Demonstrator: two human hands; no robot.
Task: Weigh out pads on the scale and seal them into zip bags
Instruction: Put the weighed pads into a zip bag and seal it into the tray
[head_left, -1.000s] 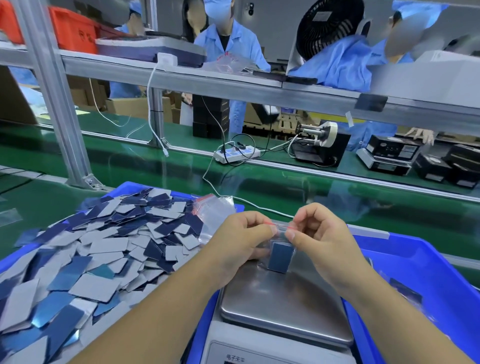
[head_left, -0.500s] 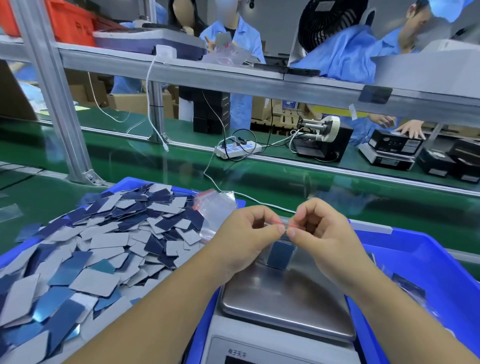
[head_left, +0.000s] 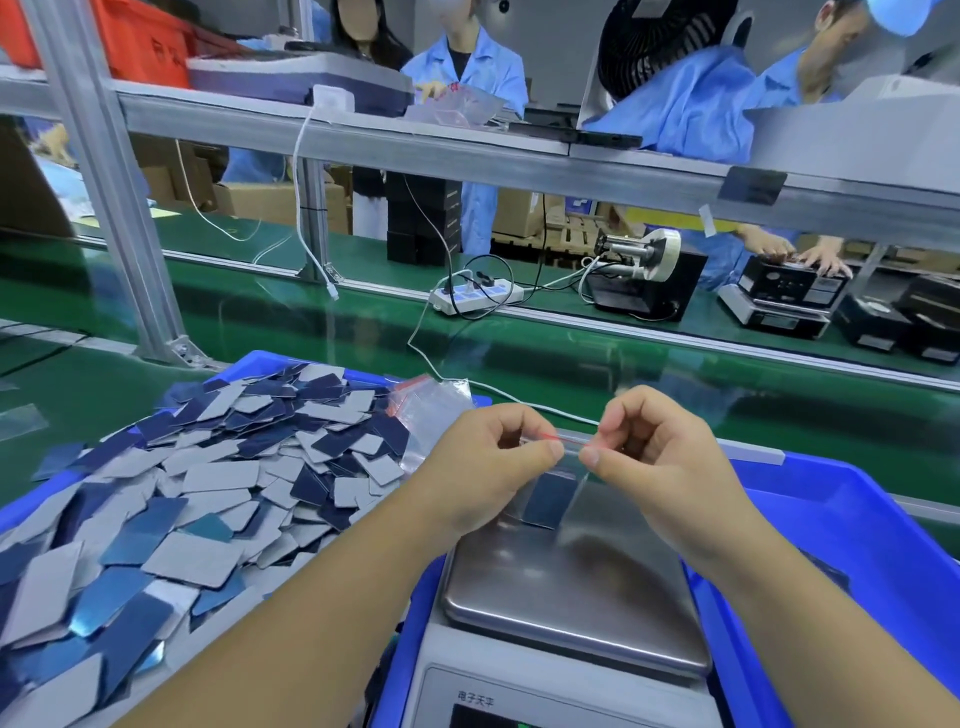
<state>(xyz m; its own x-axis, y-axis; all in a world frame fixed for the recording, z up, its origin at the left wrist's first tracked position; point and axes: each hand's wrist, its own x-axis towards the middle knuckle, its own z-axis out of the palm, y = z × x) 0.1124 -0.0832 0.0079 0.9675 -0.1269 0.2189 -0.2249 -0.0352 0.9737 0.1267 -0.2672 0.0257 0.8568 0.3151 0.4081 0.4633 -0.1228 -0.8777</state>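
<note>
At the lower left of the frame, a heap of loose grey and blue pads fills a blue tray on a green desk, with a bundle of spare clear bags lying at the heap's right edge. Just right of centre, a worker's left hand and right hand meet above the steel pan of a scale; each hand has its fingers curled, thumb and forefinger pinching the red-lined top edge of a small clear zip bag. The bag hangs between the two hands just over the far part of the pan, and a dark blue pad shows through its clear wall; whether the bag's lower edge touches the pan cannot be told. A second blue tray stands to the right of the scale. Along the middle of the frame runs a green conveyor belt, with a white power strip and a tape dispenser beyond it. In the upper part of the frame, workers in blue coats stand behind a metal shelf.
</note>
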